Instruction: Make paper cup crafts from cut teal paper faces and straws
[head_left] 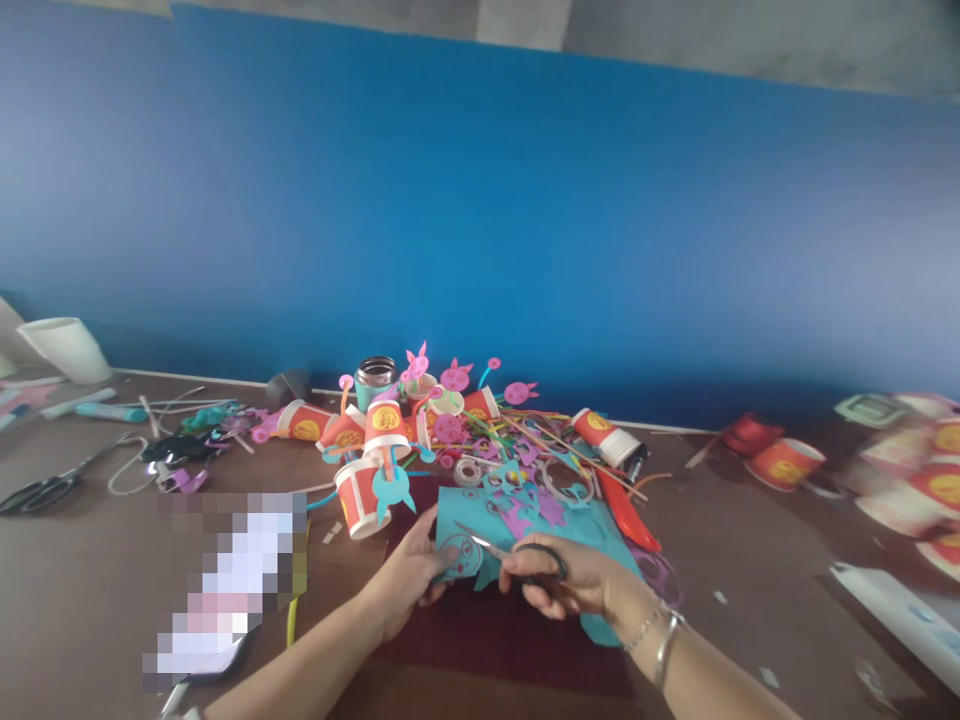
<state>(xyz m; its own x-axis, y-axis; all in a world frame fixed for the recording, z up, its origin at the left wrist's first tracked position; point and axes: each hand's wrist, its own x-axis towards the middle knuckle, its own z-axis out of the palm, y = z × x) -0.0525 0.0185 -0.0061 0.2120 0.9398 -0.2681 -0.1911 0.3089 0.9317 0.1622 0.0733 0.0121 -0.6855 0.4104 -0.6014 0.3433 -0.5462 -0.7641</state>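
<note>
My left hand [416, 570] pinches the left edge of a sheet of blue paper [600, 528], thumb on top beside a face drawn on it. In my right hand [559, 575] is a pair of scissors [487, 546] with black handles, fingers through the loops. The blades point left and lie against the paper next to the drawn face. A jagged cut edge shows below the blades. Purple paper scraps [529, 510] rest on top of the sheet. A dark red sheet [480, 650] lies under it on the table.
Behind my hands stand and lie several red and white paper cups [386, 425], some with paper animal faces. Pipe cleaners and a tape roll [469, 471] are heaped there. More scissors [52, 490] lie far left. A blurred-out phone-like object [232, 590] is nearer. Stacked cups [922, 480] stand right.
</note>
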